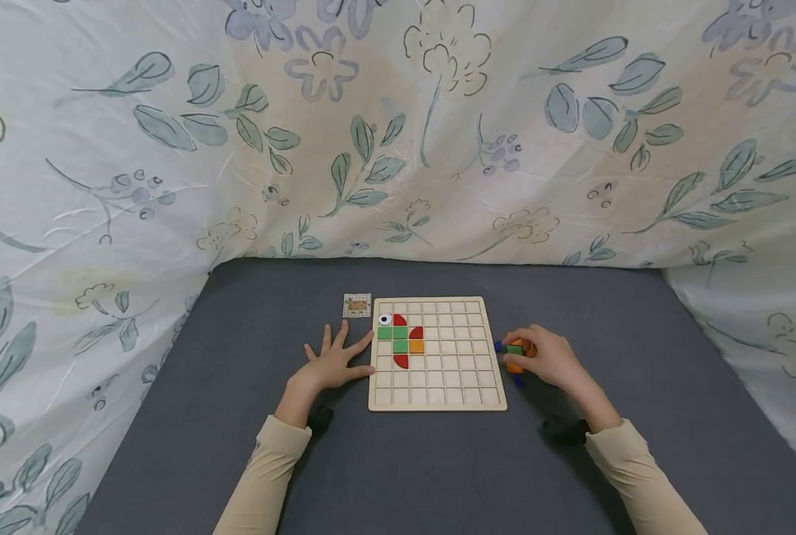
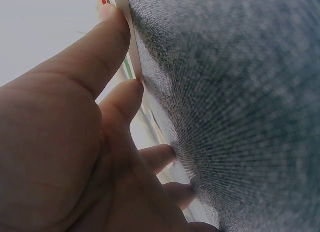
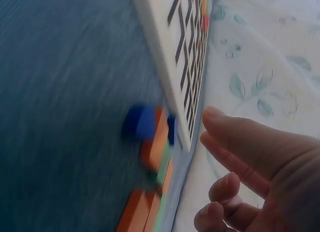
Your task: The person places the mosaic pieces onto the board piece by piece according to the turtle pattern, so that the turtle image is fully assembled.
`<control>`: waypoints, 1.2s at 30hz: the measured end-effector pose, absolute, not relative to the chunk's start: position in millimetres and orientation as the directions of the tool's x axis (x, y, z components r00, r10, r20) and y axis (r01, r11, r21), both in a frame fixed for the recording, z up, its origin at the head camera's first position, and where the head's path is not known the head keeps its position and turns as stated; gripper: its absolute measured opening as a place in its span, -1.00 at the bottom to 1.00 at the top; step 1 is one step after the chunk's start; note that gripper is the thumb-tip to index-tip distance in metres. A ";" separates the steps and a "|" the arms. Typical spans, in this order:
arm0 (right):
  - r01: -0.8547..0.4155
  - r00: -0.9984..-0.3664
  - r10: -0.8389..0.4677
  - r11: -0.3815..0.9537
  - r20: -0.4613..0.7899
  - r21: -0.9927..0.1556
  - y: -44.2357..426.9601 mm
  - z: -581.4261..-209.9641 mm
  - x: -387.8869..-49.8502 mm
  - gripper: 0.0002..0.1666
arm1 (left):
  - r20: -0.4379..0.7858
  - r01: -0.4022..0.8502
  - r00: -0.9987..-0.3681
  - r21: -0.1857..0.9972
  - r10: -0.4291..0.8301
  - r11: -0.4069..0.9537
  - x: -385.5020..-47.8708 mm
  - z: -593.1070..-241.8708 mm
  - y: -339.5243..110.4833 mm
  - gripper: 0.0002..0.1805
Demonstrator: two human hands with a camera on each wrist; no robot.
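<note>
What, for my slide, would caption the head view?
Left hand touching square pale wooden grid board; right hand near small multicoloured blocks.

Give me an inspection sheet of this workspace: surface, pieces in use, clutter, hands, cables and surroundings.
Surface: dark grey tabletop, looks cloth-covered.
Board: pale gridded board, flat; coloured tiles grouped toward its upper left, most squares bare.
Card: small picture card beside the board's upper-left corner.
Loose blocks: blue, green and orange loose blocks, just right of the board.
Clutter: nothing seen.
Left hand: left hand, fingers spread, thumb and index touching the board's left edge.
Right hand: right hand at the loose blocks, thumb and index apart.
Cables: nothing seen.
Surroundings: floral fabric behind and on both sides.
</note>
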State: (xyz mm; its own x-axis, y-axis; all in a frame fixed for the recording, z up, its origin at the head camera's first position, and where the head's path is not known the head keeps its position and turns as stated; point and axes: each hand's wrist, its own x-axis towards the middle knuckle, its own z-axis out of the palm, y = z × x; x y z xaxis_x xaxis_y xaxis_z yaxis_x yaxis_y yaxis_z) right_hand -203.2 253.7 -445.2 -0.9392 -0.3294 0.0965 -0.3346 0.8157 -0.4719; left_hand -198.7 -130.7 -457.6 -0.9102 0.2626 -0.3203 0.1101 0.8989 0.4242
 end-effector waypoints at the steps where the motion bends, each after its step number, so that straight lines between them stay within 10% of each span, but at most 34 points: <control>1: -0.329 -0.942 -0.323 0.819 0.096 -0.470 257.7 -445.4 -202.9 -0.70 | -0.319 0.111 -0.910 0.425 0.263 0.898 -199.1 -457.4 -130.7 -0.20; 36: -0.180 -0.977 -0.208 0.909 -0.036 -0.375 344.0 -454.9 -193.5 -0.61 | -0.308 0.109 -0.916 0.424 0.256 0.899 -199.0 -460.2 -129.4 -0.20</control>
